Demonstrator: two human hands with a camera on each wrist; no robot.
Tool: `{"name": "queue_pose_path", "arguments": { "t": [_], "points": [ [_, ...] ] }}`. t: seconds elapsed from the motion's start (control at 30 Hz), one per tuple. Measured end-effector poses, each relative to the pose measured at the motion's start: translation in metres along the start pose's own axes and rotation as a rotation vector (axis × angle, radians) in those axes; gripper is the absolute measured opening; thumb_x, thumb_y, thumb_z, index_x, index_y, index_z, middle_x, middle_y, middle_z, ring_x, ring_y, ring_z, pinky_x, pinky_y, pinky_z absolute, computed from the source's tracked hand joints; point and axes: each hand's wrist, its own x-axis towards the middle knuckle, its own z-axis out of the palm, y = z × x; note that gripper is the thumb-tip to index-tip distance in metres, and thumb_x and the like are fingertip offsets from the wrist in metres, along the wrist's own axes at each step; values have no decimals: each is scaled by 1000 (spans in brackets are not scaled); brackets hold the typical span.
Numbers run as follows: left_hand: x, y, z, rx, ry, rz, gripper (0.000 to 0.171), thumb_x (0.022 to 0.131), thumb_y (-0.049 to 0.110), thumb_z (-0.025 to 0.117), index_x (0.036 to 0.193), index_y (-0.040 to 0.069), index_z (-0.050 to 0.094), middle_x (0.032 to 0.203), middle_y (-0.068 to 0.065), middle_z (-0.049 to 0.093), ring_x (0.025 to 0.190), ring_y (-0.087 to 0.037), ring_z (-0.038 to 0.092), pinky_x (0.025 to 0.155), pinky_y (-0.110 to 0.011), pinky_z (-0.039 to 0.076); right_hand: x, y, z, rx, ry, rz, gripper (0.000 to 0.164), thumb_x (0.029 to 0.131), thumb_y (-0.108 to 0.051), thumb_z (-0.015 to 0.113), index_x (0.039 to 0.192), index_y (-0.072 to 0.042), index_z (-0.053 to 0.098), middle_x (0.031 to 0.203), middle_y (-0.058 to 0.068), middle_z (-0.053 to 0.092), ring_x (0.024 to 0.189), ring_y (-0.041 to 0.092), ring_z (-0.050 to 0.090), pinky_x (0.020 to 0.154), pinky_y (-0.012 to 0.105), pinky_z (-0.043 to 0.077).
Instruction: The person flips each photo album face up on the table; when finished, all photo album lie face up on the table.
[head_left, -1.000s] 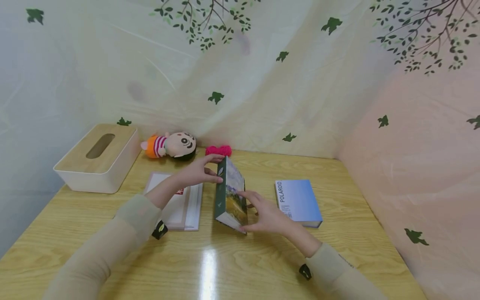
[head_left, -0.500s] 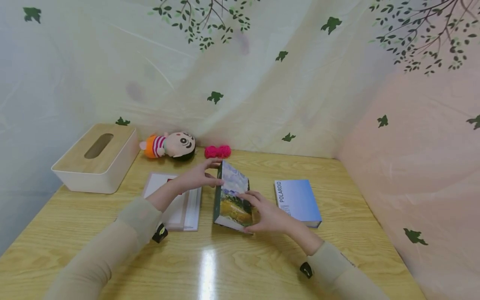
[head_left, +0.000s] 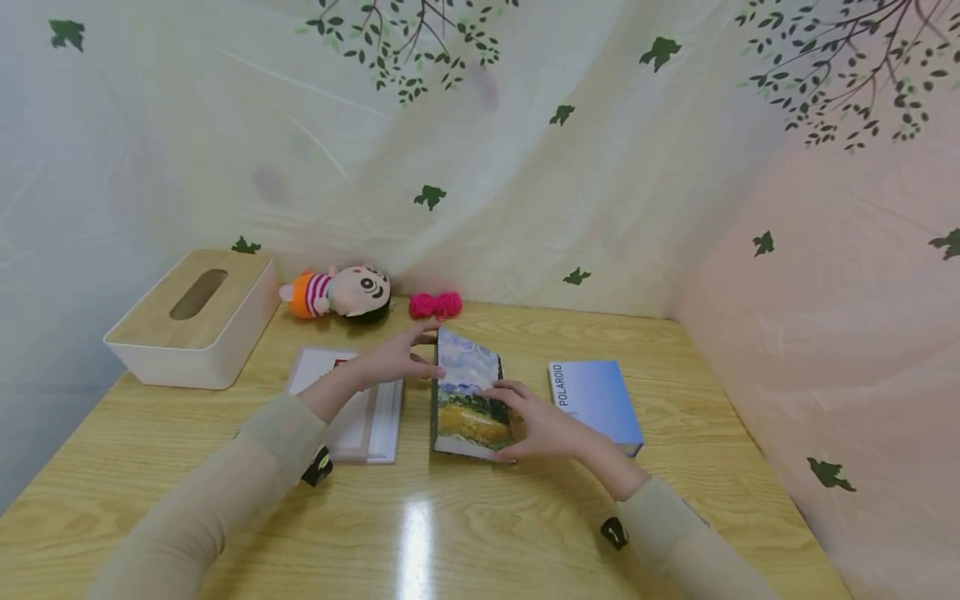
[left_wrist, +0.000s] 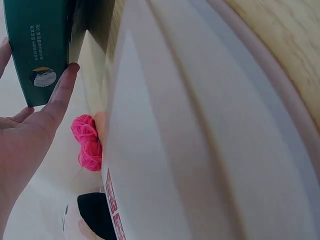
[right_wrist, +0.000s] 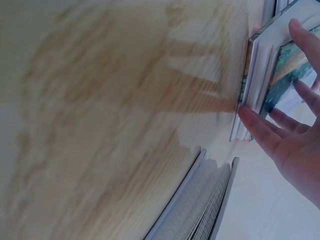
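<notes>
A thick book [head_left: 471,408] with a painted landscape cover and a dark green spine is tilted low over the table, its cover facing up. My left hand [head_left: 390,358] holds its upper spine side; in the left wrist view the fingers and thumb lie around the green spine [left_wrist: 42,55]. At the lower right corner, my right hand [head_left: 538,423] grips the book, thumb at the bottom edge and fingers over the cover. The right wrist view shows that hand [right_wrist: 295,145] against the book's white page edge [right_wrist: 262,62].
A blue POLAROID book [head_left: 600,404] lies to the right. Under my left forearm is a flat white book [head_left: 384,421]. Farther back are a tissue box [head_left: 176,362] with a wooden lid, a plush doll [head_left: 337,293] on its side and pink yarn [head_left: 435,305].
The book has turned from spine-side view to cover up and come down flatter. Both hands have kept hold of it, the right shifting slightly right.
</notes>
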Motion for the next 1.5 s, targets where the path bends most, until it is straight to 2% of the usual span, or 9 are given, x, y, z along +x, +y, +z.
{"name": "queue_pose_path", "arguments": {
  "t": [0.2,0.53,0.77,1.0,1.3,1.5],
  "points": [
    [0,-4,0,23,-11,14,89,77,31,69,143,22,9,145,-13,20,108,-30,52,90,-38,44,3,0,0,6,-23,7,82,70,-49,69,138,-29,28,145,8,19,125,26,34,92,42,41],
    [0,-12,1,47,-22,-7,87,79,28,67,143,20,9,146,-13,19,112,-32,50,93,-39,42,6,-2,0,-8,-46,19,81,70,-49,69,137,-30,29,145,7,18,126,26,32,91,43,41],
    [0,-16,0,121,-17,15,81,78,26,68,142,17,20,146,-11,21,112,-30,50,96,-39,39,8,-3,-1,-30,-57,26,80,69,-50,69,137,-31,30,146,6,17,129,27,28,93,44,39],
    [-1,-18,-1,206,-21,-18,74,77,31,68,139,18,30,144,-11,27,107,-24,55,92,-38,42,9,-1,0,-48,-57,9,80,68,-53,68,136,-29,32,146,6,19,129,29,26,95,46,37],
    [-2,-23,-7,195,-54,-35,75,76,30,70,139,16,31,143,-13,29,110,-23,53,93,-37,42,10,2,2,-55,-66,-10,79,68,-53,68,135,-28,34,147,4,19,131,30,23,97,48,34],
    [-3,-25,-10,239,-60,-27,75,75,28,71,138,13,33,132,-14,45,111,-23,52,93,-38,42,11,2,2,-80,-78,-21,80,69,-53,67,137,-27,33,147,3,20,133,27,21,103,51,24]
  ]
}}
